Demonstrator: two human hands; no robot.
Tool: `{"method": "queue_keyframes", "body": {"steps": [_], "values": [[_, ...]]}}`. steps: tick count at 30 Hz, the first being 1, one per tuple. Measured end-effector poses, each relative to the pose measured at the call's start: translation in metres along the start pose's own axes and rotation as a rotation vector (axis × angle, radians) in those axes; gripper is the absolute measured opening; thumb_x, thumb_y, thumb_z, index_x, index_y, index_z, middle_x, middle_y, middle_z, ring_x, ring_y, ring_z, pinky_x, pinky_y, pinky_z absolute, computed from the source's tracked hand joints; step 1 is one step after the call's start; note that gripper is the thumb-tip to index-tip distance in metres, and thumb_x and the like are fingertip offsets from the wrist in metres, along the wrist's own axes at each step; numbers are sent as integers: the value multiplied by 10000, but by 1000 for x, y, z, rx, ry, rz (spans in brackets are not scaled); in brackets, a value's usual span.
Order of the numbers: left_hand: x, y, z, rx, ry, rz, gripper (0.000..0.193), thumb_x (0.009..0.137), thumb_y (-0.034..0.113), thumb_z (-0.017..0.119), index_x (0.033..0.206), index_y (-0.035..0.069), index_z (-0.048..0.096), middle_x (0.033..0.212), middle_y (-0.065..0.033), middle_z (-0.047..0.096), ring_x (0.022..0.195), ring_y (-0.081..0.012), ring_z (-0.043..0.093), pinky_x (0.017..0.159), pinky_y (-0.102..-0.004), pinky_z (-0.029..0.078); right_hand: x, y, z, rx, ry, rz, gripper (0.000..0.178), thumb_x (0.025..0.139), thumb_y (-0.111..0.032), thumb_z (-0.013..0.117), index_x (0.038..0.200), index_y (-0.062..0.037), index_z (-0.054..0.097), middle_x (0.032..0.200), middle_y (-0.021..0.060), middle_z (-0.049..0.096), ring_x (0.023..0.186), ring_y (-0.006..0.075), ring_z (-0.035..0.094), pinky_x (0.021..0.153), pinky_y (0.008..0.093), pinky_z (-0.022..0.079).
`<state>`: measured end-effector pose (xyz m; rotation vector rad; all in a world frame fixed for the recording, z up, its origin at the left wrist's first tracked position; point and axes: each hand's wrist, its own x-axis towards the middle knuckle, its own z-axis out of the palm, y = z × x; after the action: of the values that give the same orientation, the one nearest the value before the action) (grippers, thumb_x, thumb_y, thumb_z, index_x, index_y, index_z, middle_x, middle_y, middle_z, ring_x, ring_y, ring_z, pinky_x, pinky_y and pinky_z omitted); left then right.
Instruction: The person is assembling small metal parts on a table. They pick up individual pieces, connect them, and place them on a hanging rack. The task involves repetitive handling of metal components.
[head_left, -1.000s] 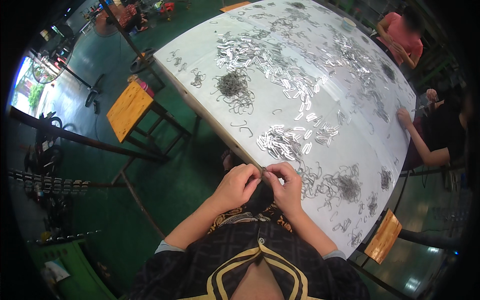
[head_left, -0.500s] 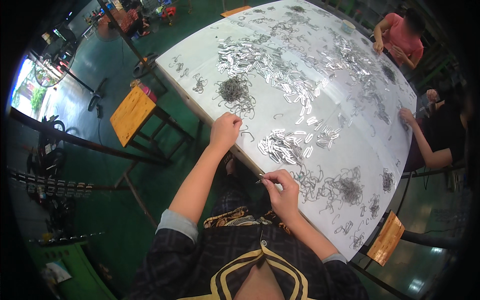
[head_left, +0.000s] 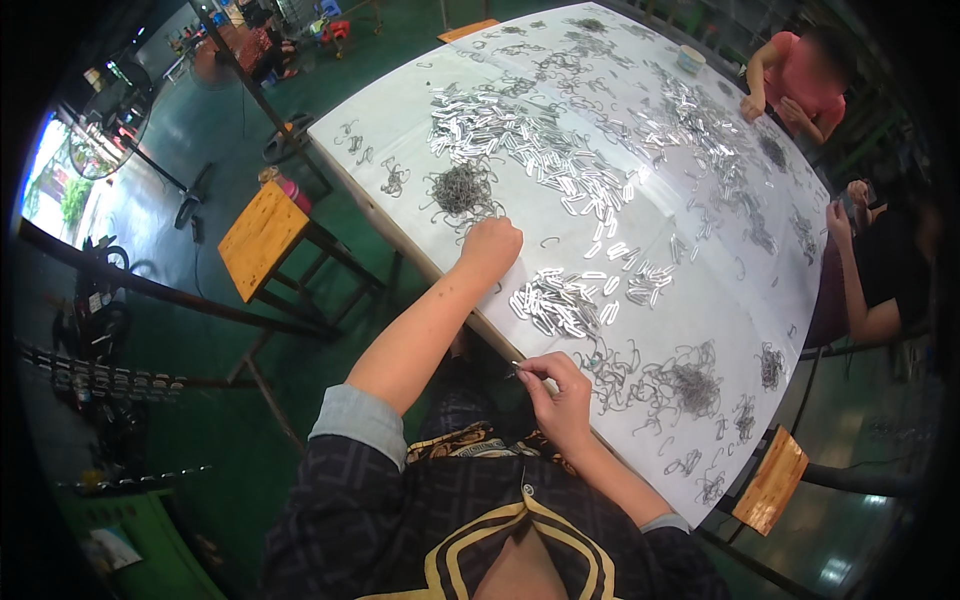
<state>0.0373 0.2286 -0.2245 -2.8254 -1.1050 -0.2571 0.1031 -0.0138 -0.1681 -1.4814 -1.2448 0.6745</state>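
Note:
My left hand (head_left: 490,248) reaches over the table's near edge with its fingers curled closed beside a dark pile of bent wire hooks (head_left: 462,190); whatever it may hold is hidden beneath it. Lower down, my right hand (head_left: 558,388) pinches a small metal piece (head_left: 515,368) between thumb and fingertips at the table's edge. Between and beyond the hands lies a heap of shiny, oblong metal links (head_left: 552,303). More loose wire hooks (head_left: 640,378) are scattered to the right of my right hand.
The white-covered table (head_left: 380,110) carries a larger spread of links (head_left: 530,135) and a small tub (head_left: 691,59). Two people (head_left: 800,75) sit along its right side. Wooden stools stand at left (head_left: 265,240) and right (head_left: 772,480). A fan (head_left: 105,120) stands farther left.
My left hand has moved right and inward over the table, next to the dark hook pile. My right hand keeps its pinch and has shifted slightly down and left.

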Motion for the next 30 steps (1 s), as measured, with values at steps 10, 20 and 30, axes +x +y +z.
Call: {"method": "queue_keyframes", "body": {"steps": [10, 20, 30], "values": [[1, -11, 5, -239, -12, -147, 104, 730, 63, 630, 807, 20, 686, 760, -141, 680, 692, -274, 675, 598, -361, 540, 2, -3, -2, 9, 44, 13, 70, 795, 18, 679, 864, 13, 668, 781, 100, 630, 702, 180, 616, 654, 282, 475], [-128, 52, -93, -1412, 39, -247, 96, 854, 74, 638, 886, -9, 602, 719, -16, 601, 640, -54, 517, 586, -224, 428, 7, 10, -6, 5, 140, 17, 73, 799, 19, 675, 870, 11, 659, 804, 119, 640, 712, 224, 648, 657, 300, 500], [-149, 72, -89, -1332, 117, -222, 34, 884, -3, 592, 900, -5, 562, 816, -4, 571, 720, -49, 523, 640, -207, 433, 7, 6, -5, -6, 139, 12, 81, 793, 16, 679, 871, 6, 661, 809, 116, 637, 727, 226, 649, 662, 304, 496]]}}
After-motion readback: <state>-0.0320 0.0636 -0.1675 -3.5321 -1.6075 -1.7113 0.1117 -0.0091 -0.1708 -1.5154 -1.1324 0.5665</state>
